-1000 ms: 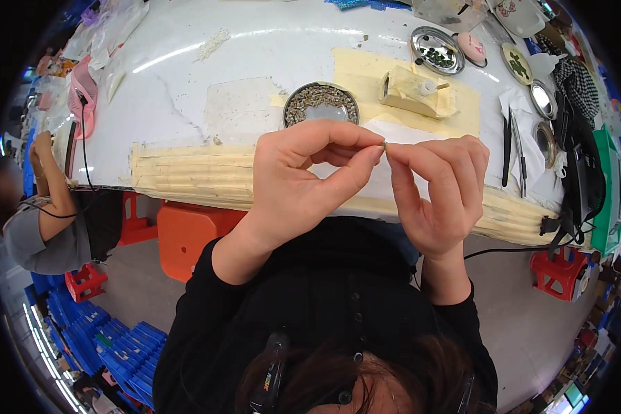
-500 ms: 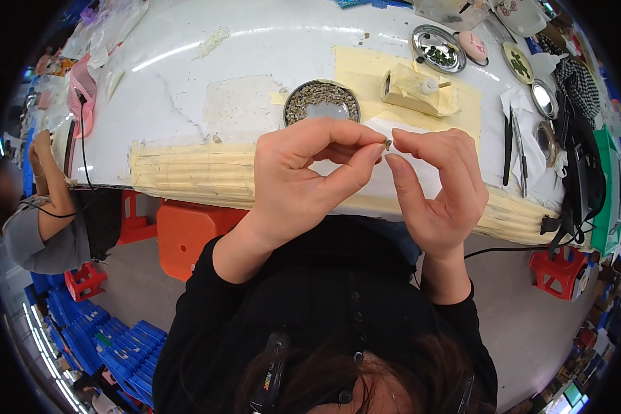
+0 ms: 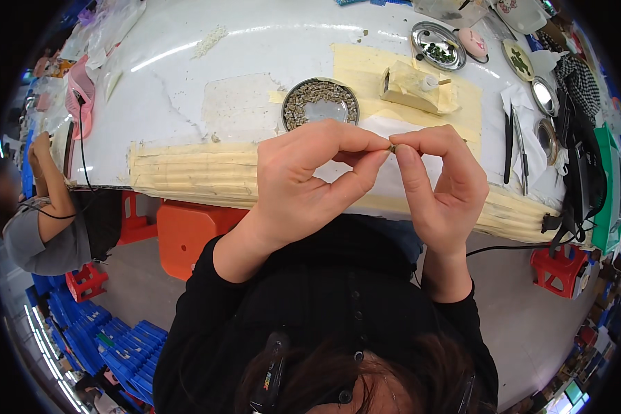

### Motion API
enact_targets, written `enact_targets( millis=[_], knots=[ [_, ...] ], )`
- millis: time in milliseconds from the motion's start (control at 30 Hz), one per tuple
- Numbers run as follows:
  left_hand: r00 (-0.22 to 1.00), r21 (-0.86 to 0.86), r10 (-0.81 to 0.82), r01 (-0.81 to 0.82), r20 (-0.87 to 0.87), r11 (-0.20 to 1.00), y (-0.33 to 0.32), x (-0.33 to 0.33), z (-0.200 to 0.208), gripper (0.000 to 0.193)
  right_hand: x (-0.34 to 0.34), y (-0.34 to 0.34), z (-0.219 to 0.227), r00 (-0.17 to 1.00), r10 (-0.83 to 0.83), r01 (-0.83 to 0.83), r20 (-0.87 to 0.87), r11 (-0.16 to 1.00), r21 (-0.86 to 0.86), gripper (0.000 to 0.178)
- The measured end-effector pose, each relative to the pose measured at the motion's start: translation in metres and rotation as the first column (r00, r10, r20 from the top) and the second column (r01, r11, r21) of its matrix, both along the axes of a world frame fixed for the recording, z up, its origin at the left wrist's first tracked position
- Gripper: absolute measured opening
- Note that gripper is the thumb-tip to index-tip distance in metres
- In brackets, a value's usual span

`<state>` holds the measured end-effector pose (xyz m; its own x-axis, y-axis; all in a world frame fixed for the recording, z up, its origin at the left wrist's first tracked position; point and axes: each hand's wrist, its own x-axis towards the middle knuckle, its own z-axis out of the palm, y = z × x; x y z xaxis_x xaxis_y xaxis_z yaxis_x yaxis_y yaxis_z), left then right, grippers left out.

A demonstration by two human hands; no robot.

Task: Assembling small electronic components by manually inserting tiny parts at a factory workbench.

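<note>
Between my fingertips is a tiny greenish-brown piece [image 3: 392, 148], too small to make out its kind. My left hand [image 3: 317, 172] pinches it between thumb and index finger. From the other side my right hand [image 3: 445, 179] closes its thumb and index finger on the same piece, so the fingertips of both hands meet. Just beyond my left hand stands a round dish [image 3: 285, 114] holding many small brownish-grey pieces along its rim. White paper [image 3: 421, 181] lies below my hands. A tape-covered block [image 3: 410, 88] with a small white nozzle-like part sits beyond them.
At the far right are a metal dish [image 3: 421, 58] with dark green bits, a pink oval case [image 3: 472, 43] and a plate of green pieces [image 3: 517, 58]. Black tweezers [image 3: 508, 148] lie at right. Another person [image 3: 45, 221] sits at far left.
My right hand has moved slightly left, and its thumb and index finger have closed on the tiny piece. My left hand still pinches it.
</note>
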<state>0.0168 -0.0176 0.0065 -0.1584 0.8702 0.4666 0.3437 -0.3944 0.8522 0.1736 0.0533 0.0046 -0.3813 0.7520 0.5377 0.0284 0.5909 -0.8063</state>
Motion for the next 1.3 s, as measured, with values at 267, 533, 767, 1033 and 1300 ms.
enact_targets(
  millis=[267,533,767,1033,1300],
  knots=[
    [0.625,-0.278,-0.074,0.446,0.777,0.851,0.001,0.000,-0.003,0.019,0.000,-0.002,-0.005,0.998,-0.063,0.063,-0.003,0.992,0.105,0.018],
    [0.680,-0.264,-0.084,0.392,0.728,0.881,-0.001,0.000,-0.001,0.012,0.002,0.001,-0.005,0.997,-0.058,0.043,0.055,0.969,0.244,0.025],
    [0.988,0.140,0.118,-0.104,-0.103,0.985,0.003,-0.003,-0.002,0.016,0.004,0.001,-0.007,0.999,-0.027,0.031,-0.023,0.986,0.167,0.028],
    [0.965,0.258,0.177,-0.124,-0.193,0.958,0.008,-0.002,-0.002,0.018,0.005,0.000,-0.010,1.000,0.005,-0.008,0.013,0.982,0.189,0.030],
    [0.978,0.220,0.146,-0.111,-0.148,0.969,0.006,-0.002,-0.003,0.018,0.005,-0.004,-0.010,0.998,0.058,-0.058,0.000,0.996,0.073,0.028]
  ],
)
